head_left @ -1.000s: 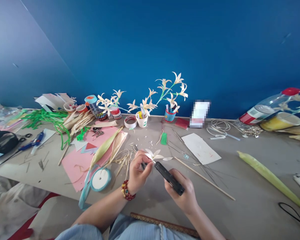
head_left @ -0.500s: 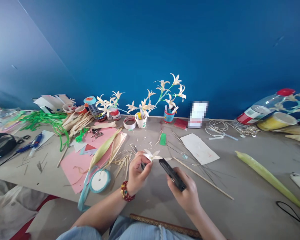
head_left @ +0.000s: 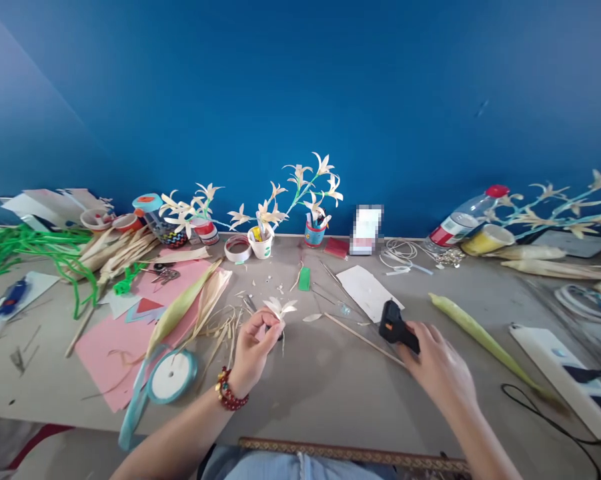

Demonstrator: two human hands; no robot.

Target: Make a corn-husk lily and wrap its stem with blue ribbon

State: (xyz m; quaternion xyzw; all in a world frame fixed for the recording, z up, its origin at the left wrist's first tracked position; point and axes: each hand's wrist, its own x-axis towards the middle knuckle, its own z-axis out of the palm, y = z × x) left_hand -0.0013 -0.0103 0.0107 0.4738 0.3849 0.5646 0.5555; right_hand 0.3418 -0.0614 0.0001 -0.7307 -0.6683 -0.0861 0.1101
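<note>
The white flower (head_left: 280, 308) is pinched between the thumb and fingertips of the left hand (head_left: 253, 347), petals upward, above the table (head_left: 325, 393). A dark object shows behind those fingers, too hidden to name. The right hand (head_left: 440, 367) is clasped on the black tool (head_left: 395, 327), which looks like a glue gun; whether the tool rests on the table, I cannot tell.

What has changed: half a second ago the tool was just beside the flower, and a second ago its tip seemed to touch the base. Now it is well apart, out to the right, near the white card (head_left: 367, 292). I judge that this pass with the tool is over and that the flower is in the left hand's keeping alone.

A loose petal (head_left: 313, 318) lies near the flower, with the stick (head_left: 365, 340) to its right
</note>
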